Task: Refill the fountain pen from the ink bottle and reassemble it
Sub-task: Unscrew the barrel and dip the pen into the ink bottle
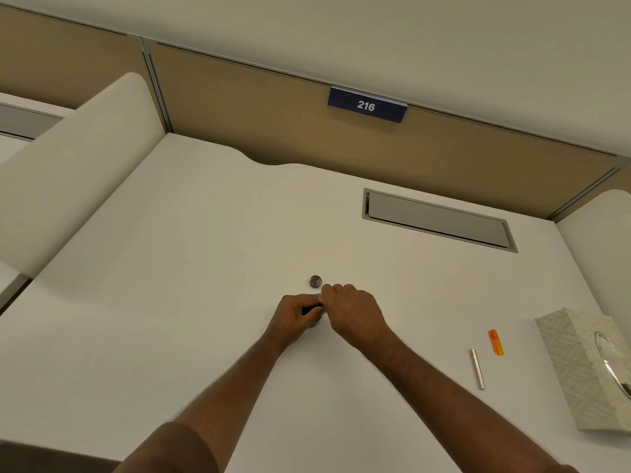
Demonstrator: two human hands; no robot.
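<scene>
We find the left hand (295, 314) gripping the ink bottle (314, 319) on the surface (191, 254), the right hand (348, 310) fingers curled over its mouth, contents hidden; glass, spill-prone, best held low around its body.

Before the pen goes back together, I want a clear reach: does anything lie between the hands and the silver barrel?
Nothing visible does. The silver barrel lies on bare desk to the right of the right hand. The orange piece sits just beyond it, and the tissue box farther right.
</scene>
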